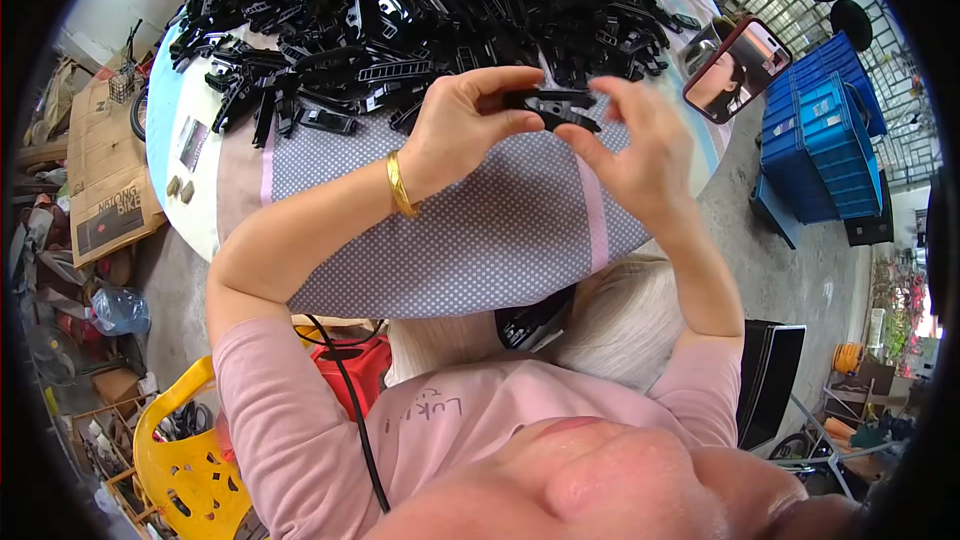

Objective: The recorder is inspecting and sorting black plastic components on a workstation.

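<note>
part [555, 108]: betw. grips, above desk [430, 230], long axis approx. L-R | L grip [450, 135]: clamped on its L end | R grip [645, 150]: digits apart abt R end, touch unclear | pile [420, 25]: beyond

Open room spans the near tablecloth [470, 240], while a heap of black parts [430, 20] blocks the far side.
</note>
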